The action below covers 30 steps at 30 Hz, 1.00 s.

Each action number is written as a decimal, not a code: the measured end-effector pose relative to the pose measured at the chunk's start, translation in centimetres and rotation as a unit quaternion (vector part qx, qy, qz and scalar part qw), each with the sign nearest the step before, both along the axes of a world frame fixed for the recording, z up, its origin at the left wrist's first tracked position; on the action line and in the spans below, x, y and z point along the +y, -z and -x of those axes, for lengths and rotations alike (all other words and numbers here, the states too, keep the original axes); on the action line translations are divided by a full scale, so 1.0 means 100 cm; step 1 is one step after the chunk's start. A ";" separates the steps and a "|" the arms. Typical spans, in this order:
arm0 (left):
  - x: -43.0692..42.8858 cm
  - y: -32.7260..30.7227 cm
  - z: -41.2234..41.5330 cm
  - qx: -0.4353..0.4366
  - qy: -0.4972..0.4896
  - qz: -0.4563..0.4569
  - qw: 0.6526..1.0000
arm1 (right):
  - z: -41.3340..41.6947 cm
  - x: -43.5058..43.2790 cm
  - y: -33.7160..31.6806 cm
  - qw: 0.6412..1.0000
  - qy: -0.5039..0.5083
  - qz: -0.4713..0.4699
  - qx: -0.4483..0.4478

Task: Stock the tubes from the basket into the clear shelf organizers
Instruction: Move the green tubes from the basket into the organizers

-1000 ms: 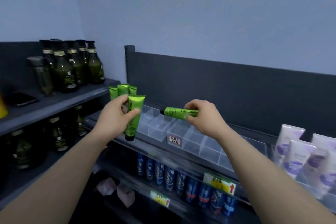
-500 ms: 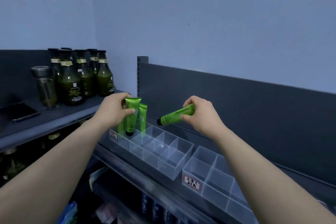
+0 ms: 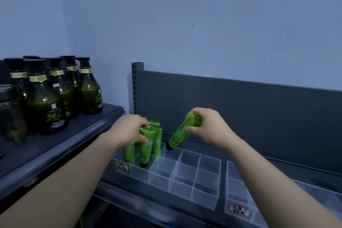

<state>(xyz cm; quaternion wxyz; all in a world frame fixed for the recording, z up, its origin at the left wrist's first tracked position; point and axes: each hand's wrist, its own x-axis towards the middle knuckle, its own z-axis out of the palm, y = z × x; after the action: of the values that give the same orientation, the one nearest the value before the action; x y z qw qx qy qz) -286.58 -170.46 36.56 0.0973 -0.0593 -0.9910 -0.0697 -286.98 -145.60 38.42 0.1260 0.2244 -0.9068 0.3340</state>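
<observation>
My left hand (image 3: 129, 131) grips the crimped top of a green tube (image 3: 146, 148), which stands cap down in a front compartment of the clear organizer (image 3: 194, 190). Several more green tubes (image 3: 157, 140) stand in the compartments at its left end. My right hand (image 3: 207, 126) pinches another green tube labelled Chamomile (image 3: 182, 131), tilted with its black cap low over a back compartment. The basket is out of sight.
A second clear organizer (image 3: 238, 196) sits to the right on the same dark shelf. Dark green pump bottles (image 3: 53, 96) and a jar (image 3: 11, 114) stand on the shelf at left. A dark back panel (image 3: 240, 109) rises behind the organizers.
Both hands have dropped toward the organizer. The left tube has gone down into a front compartment, and the right tube has tilted from level to cap down.
</observation>
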 end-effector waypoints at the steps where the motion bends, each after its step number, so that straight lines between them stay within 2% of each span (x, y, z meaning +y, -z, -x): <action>1: -0.003 0.002 0.004 -0.006 0.012 0.010 1.000 | -0.001 -0.005 0.001 1.000 0.008 0.002 -0.002; 6: -0.010 0.007 0.017 -0.020 0.061 0.048 0.997 | -0.011 -0.025 0.004 0.999 0.048 -0.006 0.006; 9: -0.014 0.006 0.018 -0.018 0.093 0.038 0.995 | -0.022 -0.035 0.004 0.998 0.059 -0.001 0.008; 13: -0.021 0.011 0.015 0.011 0.103 0.051 0.993 | -0.034 -0.053 0.004 0.998 0.060 -0.005 0.016; 20: -0.026 0.015 0.011 0.026 0.116 0.023 0.993 | -0.040 -0.075 0.005 0.995 0.092 -0.023 0.008; 25: -0.034 0.014 0.016 0.037 0.133 0.073 0.988 | -0.043 -0.087 0.009 0.995 0.099 -0.029 0.002; 30: -0.048 0.012 0.018 0.079 0.150 -0.007 0.986 | -0.039 -0.106 0.014 0.995 0.087 -0.038 0.006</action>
<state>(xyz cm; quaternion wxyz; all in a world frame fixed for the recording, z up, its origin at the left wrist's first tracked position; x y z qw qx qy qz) -288.39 -175.24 35.32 0.1641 -0.2115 -0.9597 -0.0860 -283.03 -156.18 37.06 0.1513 0.1510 -0.9343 0.2854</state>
